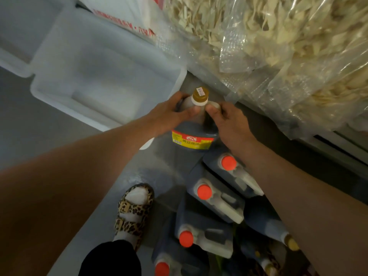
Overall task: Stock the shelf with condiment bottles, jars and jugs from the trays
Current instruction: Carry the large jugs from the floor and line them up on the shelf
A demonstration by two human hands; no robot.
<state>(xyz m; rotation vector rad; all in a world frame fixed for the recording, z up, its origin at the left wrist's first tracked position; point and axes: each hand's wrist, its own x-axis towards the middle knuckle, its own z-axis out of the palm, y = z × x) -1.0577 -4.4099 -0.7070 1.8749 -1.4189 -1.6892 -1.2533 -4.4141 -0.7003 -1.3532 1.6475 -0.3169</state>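
Note:
A large dark jug [194, 134] with a brown cap and a yellow and red label stands upright on the grey floor at the foot of the shelf. My left hand [171, 114] grips its shoulder from the left, thumb across the neck. My right hand [229, 120] grips it from the right. Below it a row of dark jugs with orange-red caps [204, 191] stands along the shelf's base.
An empty white plastic tray [107, 76] lies on the floor to the left, another beyond it. Clear bags of pale dried food [278, 46] fill the shelf above right. My foot in a leopard-print sandal [133, 212] stands beside the jugs. Brown-capped bottles [291, 244] sit at lower right.

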